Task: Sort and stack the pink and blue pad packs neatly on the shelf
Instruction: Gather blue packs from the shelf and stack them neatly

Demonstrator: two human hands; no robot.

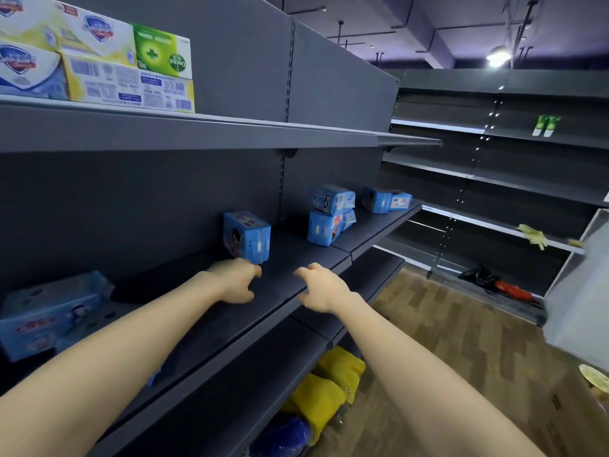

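Your left grip [235, 280] sits low over the middle shelf [230, 324], fingers loosely curled, nothing held in it. The nearest blue pad pack [246, 237] stands upright on the shelf right behind that grip, set back toward the rear panel. Your knuckles overlap its lower front corner, but you cannot tell from here whether they touch it.

Your right grip [324, 288] hovers at the front edge of the same shelf, fingers spread and slightly bent, released and empty. It is apart from the left grip, with bare shelf between the two. The upright pack lies up and to the left of it, nearer your left grip than your right.

Further along the shelf to the right is a stack of two blue packs [331, 214], the upper one sitting a little askew on the lower. Beyond that, near the shelf's far end, are two more blue packs [385, 200] side by side and touching.

At the left end of the shelf, well apart from both grips, lies a large blue wrapped bundle [49, 311] — blurred, its print unreadable.

On the shelf above to the left are stacked white and yellow soap boxes [82, 54], with a green Dettol box [161, 51] at their right end, its label upside down. On the shelf below your right arm lie yellow packs [329, 380]. Across the aisle — over the wood-pattern floor [445, 324] — a yellow glove [532, 235] lies on a dark shelf.
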